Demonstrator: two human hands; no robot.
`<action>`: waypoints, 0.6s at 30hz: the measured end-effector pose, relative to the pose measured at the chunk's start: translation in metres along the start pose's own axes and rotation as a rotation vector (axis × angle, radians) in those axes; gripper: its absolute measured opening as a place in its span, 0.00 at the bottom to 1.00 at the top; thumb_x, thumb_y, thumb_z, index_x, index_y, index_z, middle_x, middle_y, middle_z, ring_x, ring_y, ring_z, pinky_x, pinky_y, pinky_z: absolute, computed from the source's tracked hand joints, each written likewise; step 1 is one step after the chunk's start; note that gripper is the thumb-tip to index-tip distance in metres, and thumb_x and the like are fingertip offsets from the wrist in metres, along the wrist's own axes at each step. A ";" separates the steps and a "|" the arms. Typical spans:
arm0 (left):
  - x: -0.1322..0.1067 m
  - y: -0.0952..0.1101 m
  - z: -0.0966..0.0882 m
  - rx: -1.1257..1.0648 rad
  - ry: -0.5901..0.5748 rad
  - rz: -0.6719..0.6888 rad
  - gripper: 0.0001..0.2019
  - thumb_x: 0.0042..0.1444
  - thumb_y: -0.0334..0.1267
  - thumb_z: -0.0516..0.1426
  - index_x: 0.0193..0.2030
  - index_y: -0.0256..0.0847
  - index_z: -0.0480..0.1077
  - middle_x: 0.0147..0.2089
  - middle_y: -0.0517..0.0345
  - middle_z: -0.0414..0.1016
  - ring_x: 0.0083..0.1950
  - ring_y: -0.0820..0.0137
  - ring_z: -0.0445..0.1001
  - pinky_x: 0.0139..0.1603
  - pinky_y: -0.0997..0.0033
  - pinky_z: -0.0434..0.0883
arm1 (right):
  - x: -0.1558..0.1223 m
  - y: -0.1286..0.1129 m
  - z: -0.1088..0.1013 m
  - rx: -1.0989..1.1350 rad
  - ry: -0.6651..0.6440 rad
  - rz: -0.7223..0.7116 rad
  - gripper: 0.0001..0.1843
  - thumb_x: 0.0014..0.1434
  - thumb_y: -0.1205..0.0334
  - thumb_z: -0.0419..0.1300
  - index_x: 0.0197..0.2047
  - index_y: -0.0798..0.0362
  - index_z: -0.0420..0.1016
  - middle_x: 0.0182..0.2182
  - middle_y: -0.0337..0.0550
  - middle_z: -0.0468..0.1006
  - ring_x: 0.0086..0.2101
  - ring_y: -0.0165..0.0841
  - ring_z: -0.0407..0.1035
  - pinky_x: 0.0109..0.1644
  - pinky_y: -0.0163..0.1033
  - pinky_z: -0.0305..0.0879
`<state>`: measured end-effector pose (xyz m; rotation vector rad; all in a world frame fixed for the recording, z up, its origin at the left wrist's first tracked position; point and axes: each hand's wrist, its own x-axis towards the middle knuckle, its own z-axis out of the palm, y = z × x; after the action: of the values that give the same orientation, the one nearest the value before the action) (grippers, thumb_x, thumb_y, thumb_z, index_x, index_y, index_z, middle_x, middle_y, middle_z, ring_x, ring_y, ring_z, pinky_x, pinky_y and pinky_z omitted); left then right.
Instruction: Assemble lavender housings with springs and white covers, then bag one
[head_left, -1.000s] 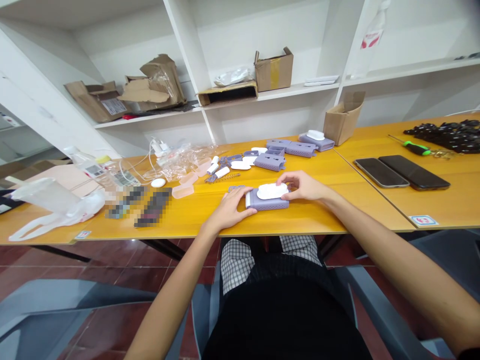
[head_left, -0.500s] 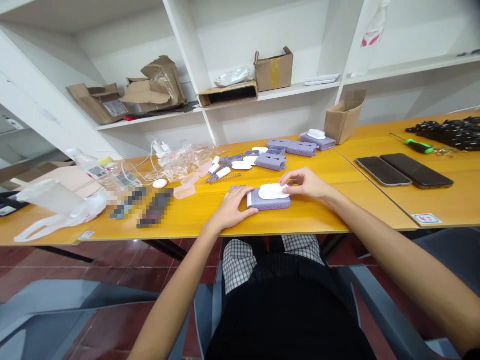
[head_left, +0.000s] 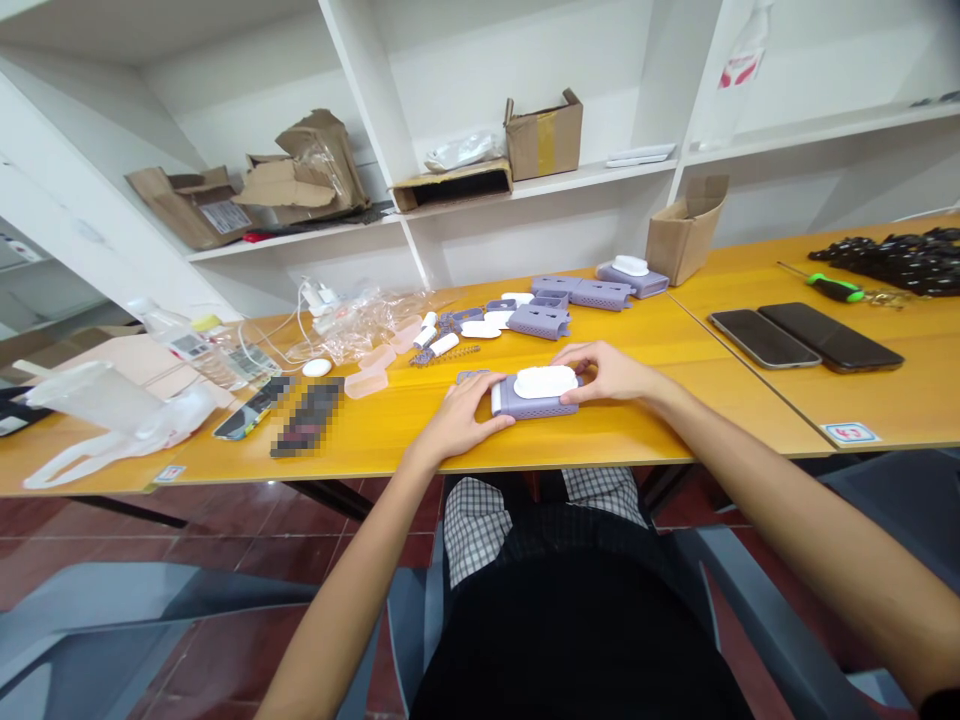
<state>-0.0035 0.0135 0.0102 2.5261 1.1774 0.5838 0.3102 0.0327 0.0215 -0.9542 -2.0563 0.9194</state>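
A purple plastic housing [head_left: 537, 400] with a white oval cover [head_left: 544, 381] on top lies on the orange table [head_left: 615, 430] in front of me. My left hand [head_left: 457, 420] grips its left end, fingers curled around it. My right hand [head_left: 611, 372] holds the right end, fingertips pressing on the white cover. Both hands rest on the tabletop.
More purple housings [head_left: 540, 322] and white covers [head_left: 481, 329] lie farther back, with clear plastic bags [head_left: 367, 320]. Two dark phones [head_left: 806, 338] and a green-handled screwdriver [head_left: 829, 286] sit to the right. A small cardboard box [head_left: 684, 235] stands behind. White bags [head_left: 112, 405] lie at the left.
My right hand lifted its fingers onto the white cover, then settled back down around the housing's right end. The left hand stayed in place.
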 end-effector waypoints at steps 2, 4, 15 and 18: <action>0.000 0.000 0.000 -0.001 0.000 0.003 0.33 0.65 0.57 0.62 0.72 0.51 0.62 0.75 0.47 0.67 0.76 0.49 0.63 0.76 0.40 0.58 | 0.000 0.000 0.000 0.025 -0.007 -0.003 0.25 0.44 0.46 0.79 0.43 0.50 0.88 0.46 0.49 0.83 0.43 0.42 0.75 0.45 0.46 0.73; 0.000 0.000 0.000 -0.003 -0.004 0.001 0.33 0.65 0.57 0.62 0.72 0.51 0.62 0.75 0.47 0.67 0.77 0.49 0.63 0.76 0.39 0.58 | 0.000 0.000 -0.001 0.037 -0.014 -0.007 0.25 0.44 0.46 0.79 0.43 0.50 0.89 0.46 0.49 0.82 0.43 0.42 0.75 0.45 0.46 0.73; -0.001 0.001 -0.001 -0.008 0.004 0.006 0.32 0.65 0.57 0.62 0.72 0.50 0.62 0.74 0.47 0.67 0.76 0.50 0.64 0.75 0.41 0.60 | 0.003 0.010 0.006 0.000 0.081 -0.059 0.22 0.52 0.44 0.75 0.44 0.49 0.89 0.45 0.50 0.83 0.40 0.41 0.76 0.41 0.45 0.72; 0.000 0.001 -0.001 -0.008 0.010 0.012 0.32 0.66 0.56 0.62 0.72 0.51 0.63 0.74 0.47 0.67 0.75 0.50 0.64 0.75 0.41 0.60 | 0.004 0.011 0.007 -0.021 0.119 -0.075 0.21 0.53 0.45 0.75 0.44 0.49 0.89 0.45 0.50 0.84 0.41 0.42 0.76 0.41 0.47 0.72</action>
<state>-0.0031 0.0126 0.0116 2.5279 1.1617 0.6038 0.3062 0.0393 0.0105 -0.9139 -1.9902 0.7849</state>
